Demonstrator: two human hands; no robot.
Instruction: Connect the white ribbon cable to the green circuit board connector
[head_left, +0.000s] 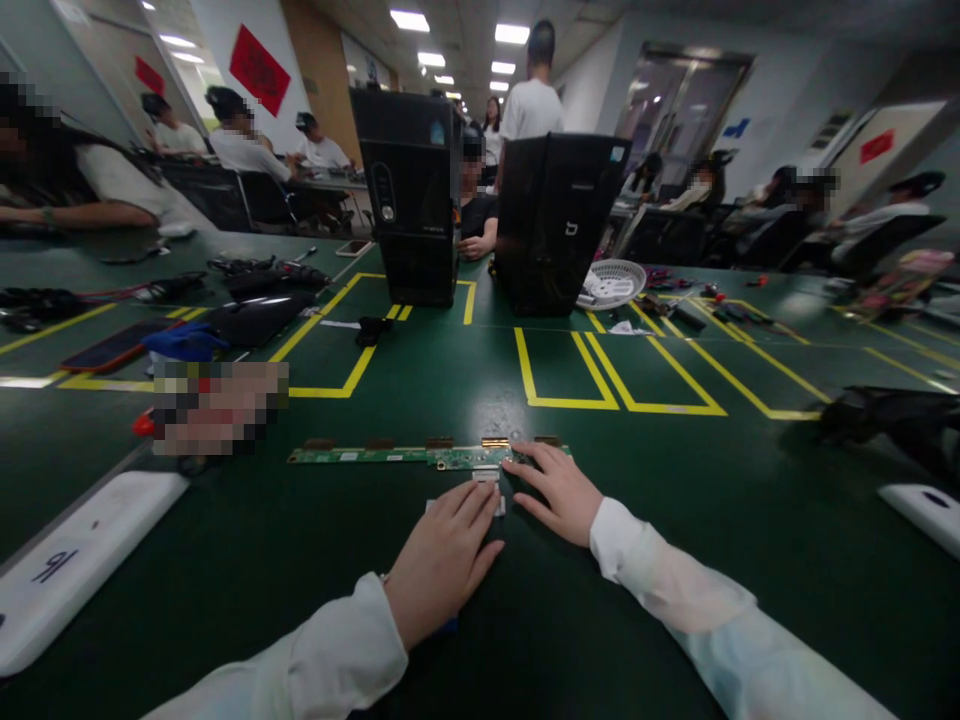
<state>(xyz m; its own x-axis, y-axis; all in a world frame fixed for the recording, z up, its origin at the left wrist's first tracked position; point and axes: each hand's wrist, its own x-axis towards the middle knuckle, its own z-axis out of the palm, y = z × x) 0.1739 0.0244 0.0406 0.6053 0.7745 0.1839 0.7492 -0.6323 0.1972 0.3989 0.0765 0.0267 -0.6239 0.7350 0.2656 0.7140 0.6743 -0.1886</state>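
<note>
A long, narrow green circuit board [390, 454] lies crosswise on the green table, with gold-brown tabs along its far edge. My right hand [559, 490] is over the board's right end, fingers spread and fingertips on or just above it. A small white-and-silver flat piece [486, 477], perhaps a ribbon cable end, meets the board's near edge at the middle. On that piece rests my left hand [442, 555], its fingers stretched forward and its thumb apart. The palm hides most of what lies beneath, though white bits and a blue edge show around it.
Two black computer towers [409, 200] [559, 225] stand beyond the board. Yellow tape [574, 403] marks the green table [675, 600]. A white basket [616, 284] sits by the right tower. At left are a white device [82, 570] and a blue cloth-like item [184, 341]. People sit around.
</note>
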